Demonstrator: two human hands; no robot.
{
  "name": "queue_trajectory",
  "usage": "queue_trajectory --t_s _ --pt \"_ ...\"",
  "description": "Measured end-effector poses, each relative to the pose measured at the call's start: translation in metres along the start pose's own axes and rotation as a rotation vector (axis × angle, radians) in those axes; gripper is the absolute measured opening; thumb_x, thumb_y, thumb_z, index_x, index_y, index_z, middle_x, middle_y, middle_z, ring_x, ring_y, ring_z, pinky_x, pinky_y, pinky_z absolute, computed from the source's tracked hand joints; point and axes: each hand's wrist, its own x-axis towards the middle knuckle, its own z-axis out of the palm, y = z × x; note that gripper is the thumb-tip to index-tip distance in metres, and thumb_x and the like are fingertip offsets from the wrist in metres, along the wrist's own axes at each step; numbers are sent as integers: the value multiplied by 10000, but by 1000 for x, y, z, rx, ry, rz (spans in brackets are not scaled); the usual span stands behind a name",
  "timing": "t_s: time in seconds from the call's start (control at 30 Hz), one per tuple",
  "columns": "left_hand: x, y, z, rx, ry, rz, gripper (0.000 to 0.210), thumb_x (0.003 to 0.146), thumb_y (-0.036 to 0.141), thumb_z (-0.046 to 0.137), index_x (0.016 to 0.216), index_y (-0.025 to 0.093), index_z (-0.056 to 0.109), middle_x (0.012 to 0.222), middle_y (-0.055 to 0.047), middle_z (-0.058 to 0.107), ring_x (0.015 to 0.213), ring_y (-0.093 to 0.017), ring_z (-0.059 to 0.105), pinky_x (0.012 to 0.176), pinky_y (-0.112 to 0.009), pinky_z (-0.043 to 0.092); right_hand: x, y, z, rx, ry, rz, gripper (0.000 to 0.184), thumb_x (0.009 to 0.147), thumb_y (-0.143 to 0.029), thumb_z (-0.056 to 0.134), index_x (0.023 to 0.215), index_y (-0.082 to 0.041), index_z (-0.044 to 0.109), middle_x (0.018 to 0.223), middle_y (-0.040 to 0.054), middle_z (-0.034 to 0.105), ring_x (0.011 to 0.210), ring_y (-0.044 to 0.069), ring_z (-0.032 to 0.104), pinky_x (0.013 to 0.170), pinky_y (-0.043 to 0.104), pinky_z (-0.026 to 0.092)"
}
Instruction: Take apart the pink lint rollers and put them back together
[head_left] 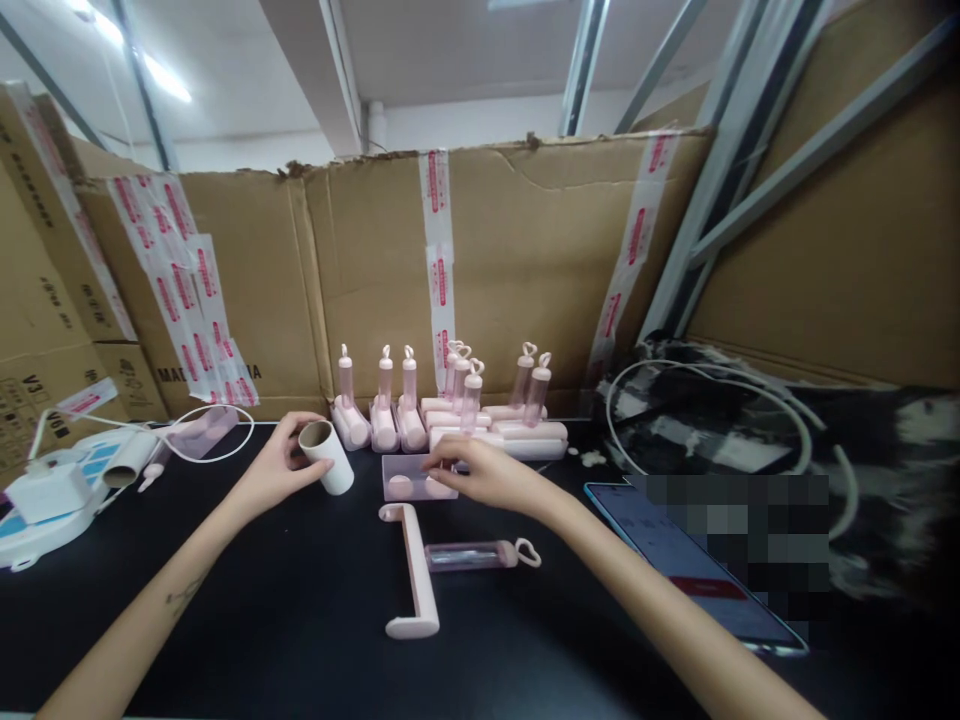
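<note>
My left hand (296,460) is closed around a white lint-roller refill (335,465), held tilted with the cardboard core's open end up. My right hand (480,470) has its fingers curled on the right end of a translucent purple cover (397,478); two round pink shapes show at the cover's base. The exact fingertip contact is partly hidden. Nearer me lies a pink roller frame (420,575) with bent ends. A clear purple handle (472,555) with a heart-shaped loop extends right from its middle.
Several pink lint rollers (384,425) stand behind my hands against a cardboard wall (375,270). A power strip (45,520), loose roll (127,462) and another purple piece (199,430) are left. A phone (675,560) and white cable (619,400) are right.
</note>
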Motion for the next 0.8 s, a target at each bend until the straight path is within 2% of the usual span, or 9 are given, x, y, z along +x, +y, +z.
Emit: queue_trajectory --t_s 0.07,0.17,0.33,0.53,0.67,0.8 --pt "-5 -12 6 -61 -116 -38 482 670 295 697 1058 218 421 1022 -33 532 925 -201 574 771 -330 485 25 2 3 -182 -122 -19 231 823 -172 501 963 -164 685 983 79 650 866 173 598 731 242 433" --pt "-12 -26 27 -153 -274 -43 498 681 256 699 1080 217 403 1056 -41 536 968 -194 556 842 -337 446 58 7 13 -257 -263 -44 190 741 -178 595 870 -228 725 866 28 690 754 166 617 612 219 404" --pt "-20 -29 50 -178 -283 5 454 714 287 684 1085 188 442 1046 -55 543 984 -204 538 869 -338 417 82 9 26 -328 -365 -64 193 701 -254 644 875 -255 727 819 12 715 684 171 622 542 219 348" --pt "-28 -25 57 -164 -229 28 417 716 307 679 1051 177 468 1005 -46 562 958 -207 546 846 -322 425 77 7 26 -314 -332 -109 193 759 -237 568 871 -240 725 807 22 716 687 174 617 550 227 333" --pt "-32 -25 60 -132 -237 46 411 733 298 663 1068 175 461 1003 -46 563 955 -199 547 855 -317 423 67 12 27 -237 -249 -90 217 818 -239 502 874 -231 711 850 14 708 714 152 610 576 214 351" --pt "-32 -23 58 -66 -241 76 403 751 299 642 1088 180 455 1018 -48 552 981 -204 536 872 -323 419 60 17 33 -134 -135 -17 255 859 -276 452 817 -201 692 776 28 686 686 152 591 580 221 352"
